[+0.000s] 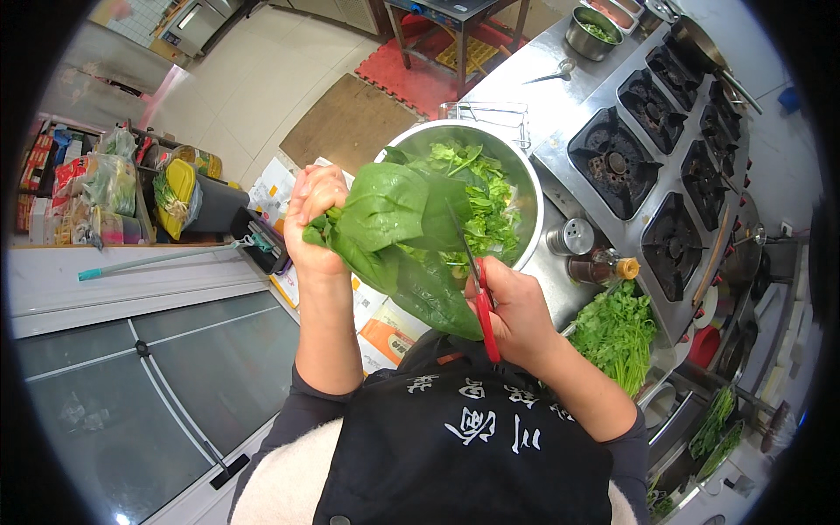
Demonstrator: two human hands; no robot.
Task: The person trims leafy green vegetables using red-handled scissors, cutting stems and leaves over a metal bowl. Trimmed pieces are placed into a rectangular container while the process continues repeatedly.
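My left hand (318,213) grips a bunch of large, wet green leaves (387,207), likely spinach, by their stems. The leaves fan out to the right, partly over a round stainless steel bowl (535,216). Inside the bowl lie cut leafy greens (482,216). In my right hand (518,312) is a pair of red-handled scissors (485,312), its blades pointing up along the right edge of the leaves. Whether the blades touch a leaf, I cannot tell. The leaves hide the bowl's near left side.
A gas stove (640,164) with several burners stands to the right. Between it and the bowl are a metal shaker (571,236) and a glass bottle (594,266). Fresh cilantro (617,335) lies nearer me. A metal pot (594,36) and a ladle (561,69) rest farther back.
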